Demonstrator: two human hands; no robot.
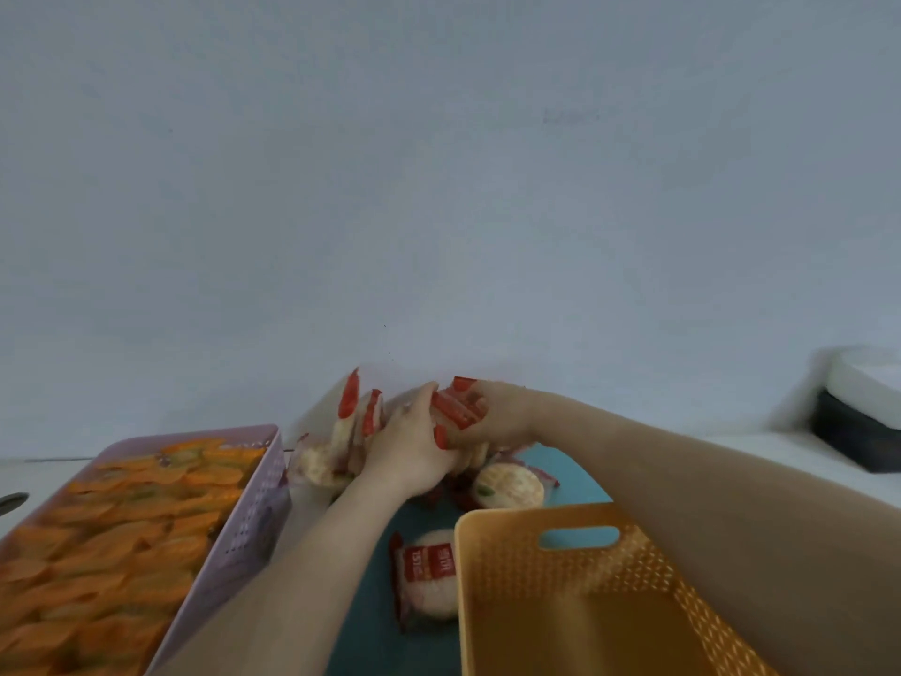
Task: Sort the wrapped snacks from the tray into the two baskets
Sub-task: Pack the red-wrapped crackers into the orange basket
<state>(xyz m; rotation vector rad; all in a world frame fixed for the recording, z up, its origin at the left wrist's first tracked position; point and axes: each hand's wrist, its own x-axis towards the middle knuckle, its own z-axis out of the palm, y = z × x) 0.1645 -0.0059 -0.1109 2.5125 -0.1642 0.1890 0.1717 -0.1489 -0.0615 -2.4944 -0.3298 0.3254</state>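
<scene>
Lilac perforated plastic basket [253, 519]: on the left, full of orange wrapped snacks [122, 544].
Yellow perforated plastic basket [536, 517]: on the right; what shows of it holds nothing.
Teal flat tray [370, 578]: between the baskets, with loose packs on it.
Left hand [414, 446] and right hand [497, 417]: at the tray's far end, fingers curled round one bundle of red-edged clear packs of pale round snacks [458, 407].
Advice: I judge the bundle belongs in the yellow basket. Squeeze from both sides, because the film looks slippery, and lift it clear over the rim.
Single red-edged pack [429, 578]: on the tray, just beside the yellow basket.
Writing: white characters on its red-orange label, too blurred to read.
</scene>
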